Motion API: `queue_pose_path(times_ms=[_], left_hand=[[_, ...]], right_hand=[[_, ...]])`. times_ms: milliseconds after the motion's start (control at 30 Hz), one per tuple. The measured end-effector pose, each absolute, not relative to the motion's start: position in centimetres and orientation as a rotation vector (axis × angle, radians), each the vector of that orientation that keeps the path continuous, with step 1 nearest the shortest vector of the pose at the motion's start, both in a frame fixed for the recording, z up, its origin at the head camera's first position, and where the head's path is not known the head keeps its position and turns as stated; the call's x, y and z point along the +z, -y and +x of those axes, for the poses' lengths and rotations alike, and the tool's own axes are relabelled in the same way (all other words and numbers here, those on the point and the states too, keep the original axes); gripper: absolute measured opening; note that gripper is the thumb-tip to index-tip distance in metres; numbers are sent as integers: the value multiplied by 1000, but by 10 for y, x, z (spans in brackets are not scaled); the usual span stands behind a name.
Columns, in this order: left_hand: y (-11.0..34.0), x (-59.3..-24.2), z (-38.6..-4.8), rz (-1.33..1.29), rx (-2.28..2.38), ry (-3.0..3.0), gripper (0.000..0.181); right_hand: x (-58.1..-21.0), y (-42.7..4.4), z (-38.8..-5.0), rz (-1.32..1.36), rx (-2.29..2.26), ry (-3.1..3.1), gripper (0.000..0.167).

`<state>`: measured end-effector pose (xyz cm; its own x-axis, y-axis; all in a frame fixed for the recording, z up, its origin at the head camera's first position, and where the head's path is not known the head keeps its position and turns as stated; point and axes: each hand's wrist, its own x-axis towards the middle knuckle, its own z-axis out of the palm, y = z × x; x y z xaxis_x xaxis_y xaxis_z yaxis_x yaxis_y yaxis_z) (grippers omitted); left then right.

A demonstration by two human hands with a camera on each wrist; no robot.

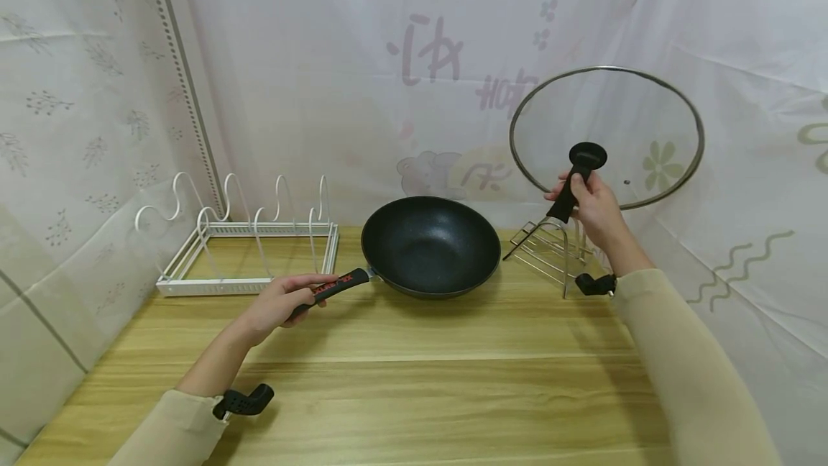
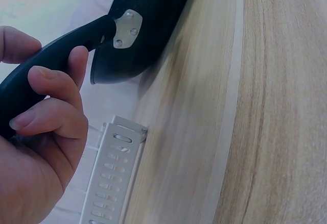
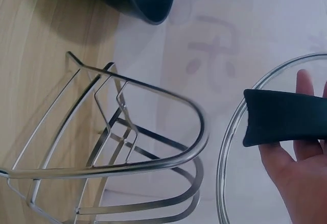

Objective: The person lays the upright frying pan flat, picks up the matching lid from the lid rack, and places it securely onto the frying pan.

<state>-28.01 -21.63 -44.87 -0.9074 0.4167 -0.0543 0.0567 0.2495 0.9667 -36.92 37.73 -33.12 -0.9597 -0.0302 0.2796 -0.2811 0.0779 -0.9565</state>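
A black wok sits at the back middle of the wooden table, its handle pointing left toward me. My left hand grips that black handle, fingers curled round it. At the right, my right hand holds a large round glass lid by its long black handle. The lid is raised and tilted, its glass facing me, above a small metal wire rack. In the right wrist view the lid is apart from the rack's loops.
A white rack with several curved wire dividers stands at the back left. Patterned white cloth hangs behind and at both sides. The wooden table top stretches toward me. Black wrist mounts stick out from both sleeves.
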Motion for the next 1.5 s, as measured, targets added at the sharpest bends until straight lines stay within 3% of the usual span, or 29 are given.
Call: queue_pose_path(times_ms=[467,733,1500], left_hand=[[216,-448,-280,432,1705,-2222,55],[217,-449,-281,446,1702,-2218,55],[216,-448,-280,446,1704,-2231,55]], right_hand=[[-321,-354,-361,431,2297,1843,42],[-318,-345,-356,396,2325,1846,32],[-313,-323,-345,344,2462,1904,38]])
